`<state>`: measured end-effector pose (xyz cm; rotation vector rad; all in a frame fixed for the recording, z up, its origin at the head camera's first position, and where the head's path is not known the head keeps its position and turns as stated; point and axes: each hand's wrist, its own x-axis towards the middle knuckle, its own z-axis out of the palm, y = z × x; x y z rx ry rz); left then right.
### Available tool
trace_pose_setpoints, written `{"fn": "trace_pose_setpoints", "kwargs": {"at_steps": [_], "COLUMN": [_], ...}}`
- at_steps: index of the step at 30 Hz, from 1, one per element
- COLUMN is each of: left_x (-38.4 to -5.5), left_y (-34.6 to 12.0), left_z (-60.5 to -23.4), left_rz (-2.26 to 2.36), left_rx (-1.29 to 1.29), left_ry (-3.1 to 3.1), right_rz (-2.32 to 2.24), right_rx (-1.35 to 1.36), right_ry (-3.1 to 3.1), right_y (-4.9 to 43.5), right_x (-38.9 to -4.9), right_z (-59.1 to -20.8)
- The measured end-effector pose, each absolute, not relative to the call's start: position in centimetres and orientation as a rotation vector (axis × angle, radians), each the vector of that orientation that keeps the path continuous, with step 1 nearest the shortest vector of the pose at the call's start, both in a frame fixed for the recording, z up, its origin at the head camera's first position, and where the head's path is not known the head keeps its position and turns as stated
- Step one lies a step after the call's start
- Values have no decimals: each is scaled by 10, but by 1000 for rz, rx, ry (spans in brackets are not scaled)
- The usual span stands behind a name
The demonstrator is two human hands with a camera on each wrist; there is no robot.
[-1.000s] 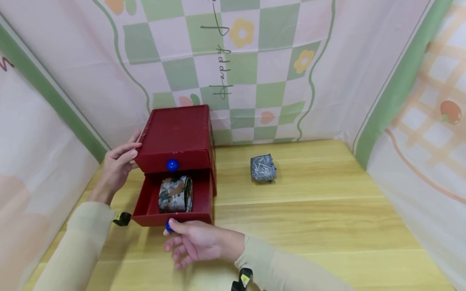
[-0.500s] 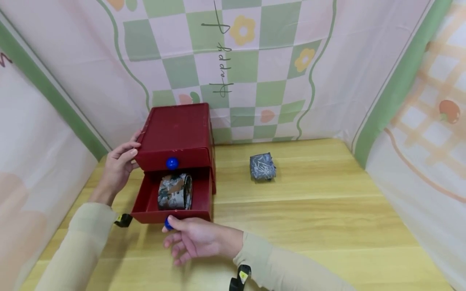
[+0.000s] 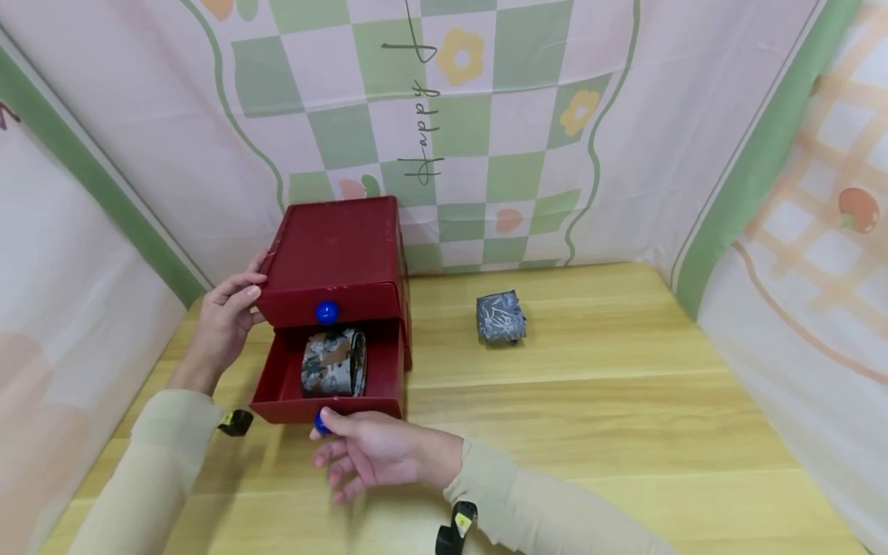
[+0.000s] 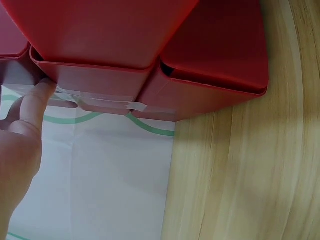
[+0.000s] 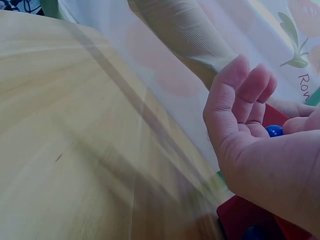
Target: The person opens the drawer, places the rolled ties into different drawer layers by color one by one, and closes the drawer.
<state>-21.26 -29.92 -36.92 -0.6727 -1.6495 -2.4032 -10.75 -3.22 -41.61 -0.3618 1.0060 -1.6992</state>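
A dark red two-tier drawer box (image 3: 336,247) stands at the table's left rear. My left hand (image 3: 223,320) rests against its left side, fingers extended; in the left wrist view a fingertip (image 4: 46,86) touches the red wall. The lower drawer (image 3: 277,385) is pulled out. With thumb and index finger my right hand (image 3: 388,455) pinches that drawer's blue knob (image 3: 322,422), its other fingers loosely spread. Inside the drawer lies a folded or rolled camouflage-print cloth item (image 3: 333,364). To the right, a small folded grey-blue patterned cloth (image 3: 501,317) sits on the table.
The upper drawer, with its own blue knob (image 3: 327,312), is closed. A wooden table (image 3: 590,432) carries everything. Printed fabric walls (image 3: 527,169) enclose it at the back and both sides. Black wrist straps show below each sleeve.
The lower drawer and my right hand on its knob have shifted very slightly inward toward the box. My left hand stays against the side, and both cloth items keep their places.
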Motion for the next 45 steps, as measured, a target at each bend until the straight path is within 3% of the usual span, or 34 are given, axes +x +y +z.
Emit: {"fn": "trace_pose_setpoints", "kwargs": {"at_steps": [45], "left_x": [-213], "left_y": [-298], "left_z": [-372], "left_rz": [-2410], "left_rx": [-665], "left_ry": [-1602], "right_rz": [-1870], "right_rx": [-287], "right_ry": [1187], "right_y": [-43], "right_x": [-152], "right_z": [-419]}}
